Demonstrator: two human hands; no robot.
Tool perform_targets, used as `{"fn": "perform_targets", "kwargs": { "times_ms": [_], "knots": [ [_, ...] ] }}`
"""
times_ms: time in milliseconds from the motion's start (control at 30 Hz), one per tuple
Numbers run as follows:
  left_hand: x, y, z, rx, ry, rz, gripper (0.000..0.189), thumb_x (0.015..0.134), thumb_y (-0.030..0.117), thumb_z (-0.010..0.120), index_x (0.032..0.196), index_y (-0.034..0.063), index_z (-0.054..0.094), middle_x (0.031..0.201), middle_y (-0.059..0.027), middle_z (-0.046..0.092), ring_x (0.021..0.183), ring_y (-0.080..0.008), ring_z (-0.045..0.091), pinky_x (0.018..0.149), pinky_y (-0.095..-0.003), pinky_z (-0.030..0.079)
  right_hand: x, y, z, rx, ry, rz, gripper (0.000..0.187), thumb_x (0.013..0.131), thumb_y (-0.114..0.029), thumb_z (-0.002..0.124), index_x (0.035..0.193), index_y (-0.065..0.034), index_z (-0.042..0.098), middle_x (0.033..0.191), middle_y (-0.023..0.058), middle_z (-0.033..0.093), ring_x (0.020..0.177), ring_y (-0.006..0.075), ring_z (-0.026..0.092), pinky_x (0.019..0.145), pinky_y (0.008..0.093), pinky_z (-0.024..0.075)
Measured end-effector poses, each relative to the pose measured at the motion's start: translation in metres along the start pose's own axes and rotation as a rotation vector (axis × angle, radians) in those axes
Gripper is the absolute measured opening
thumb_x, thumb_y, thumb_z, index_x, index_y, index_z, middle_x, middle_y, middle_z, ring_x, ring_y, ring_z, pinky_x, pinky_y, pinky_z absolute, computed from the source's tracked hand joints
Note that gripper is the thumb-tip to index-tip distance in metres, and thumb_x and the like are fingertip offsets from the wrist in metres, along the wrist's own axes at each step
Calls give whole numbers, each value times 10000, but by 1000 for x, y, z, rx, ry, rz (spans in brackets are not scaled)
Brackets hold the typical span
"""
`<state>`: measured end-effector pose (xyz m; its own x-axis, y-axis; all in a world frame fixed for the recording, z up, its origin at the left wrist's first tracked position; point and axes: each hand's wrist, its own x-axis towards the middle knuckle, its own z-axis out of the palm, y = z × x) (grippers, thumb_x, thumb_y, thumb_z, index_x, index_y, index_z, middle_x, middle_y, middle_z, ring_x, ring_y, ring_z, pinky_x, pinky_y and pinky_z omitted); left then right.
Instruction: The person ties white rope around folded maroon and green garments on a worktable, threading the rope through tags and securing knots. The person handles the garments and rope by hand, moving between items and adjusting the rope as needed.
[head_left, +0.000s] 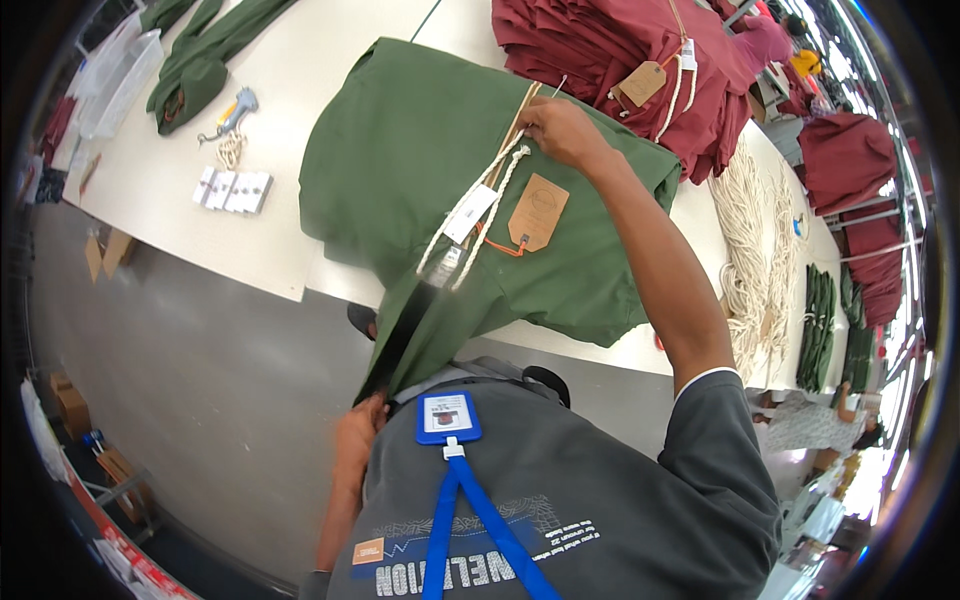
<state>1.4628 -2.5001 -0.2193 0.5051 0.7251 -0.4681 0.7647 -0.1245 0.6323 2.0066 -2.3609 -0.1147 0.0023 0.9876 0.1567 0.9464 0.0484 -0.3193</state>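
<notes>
A green garment (397, 142) lies on the white table (277, 172), and part of it hangs over the near edge towards me. My right hand (562, 131) pinches a white cord (480, 184) at the garment's tan-edged front opening, near its far side. Down by my waist, my left hand (369, 414) grips the hanging end, where a black strip (409, 322) runs along the fabric. Knotted cord ends trail over the garment. A brown cardboard hang tag (538, 210) on an orange string and a white label (471, 214) rest on top; both bear writing.
A stack of dark red garments (577, 45) stands beyond. Long white cords (742, 247) and folded green pieces (816, 326) lie at right. At left are a tagging gun (238, 112), label bundles (232, 191), another green garment (195, 82) and a plastic bin (124, 86). People stand at far right.
</notes>
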Motion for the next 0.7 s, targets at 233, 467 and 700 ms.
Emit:
{"fn": "perform_targets", "kwargs": {
  "times_ms": [233,467,700],
  "knots": [
    [17,10,-2,129,19,-6,208,963,131,600,1149,73,674,1014,-236,689,940,-465,651,768,-513,531,-18,-3,-1,38,87,43,274,861,29,630,1098,-63,731,1120,125,668,1031,363,643,894,461,516],
    [16,6,4,-4,3,-5,365,992,148,576,1351,87,604,1079,-253,693,1000,-465,661,821,-505,532,-22,-9,1,9,110,72,204,872,1,626,1039,-68,721,1083,117,642,1004,350,638,860,458,511],
    [17,-5,8,-96,-12,26,420,1011,157,539,1421,75,562,1131,-315,664,1054,-492,644,874,-495,523,-19,-1,9,-31,160,77,61,894,-14,569,921,-30,621,1022,106,624,985,351,629,808,469,494]
  ]
}}
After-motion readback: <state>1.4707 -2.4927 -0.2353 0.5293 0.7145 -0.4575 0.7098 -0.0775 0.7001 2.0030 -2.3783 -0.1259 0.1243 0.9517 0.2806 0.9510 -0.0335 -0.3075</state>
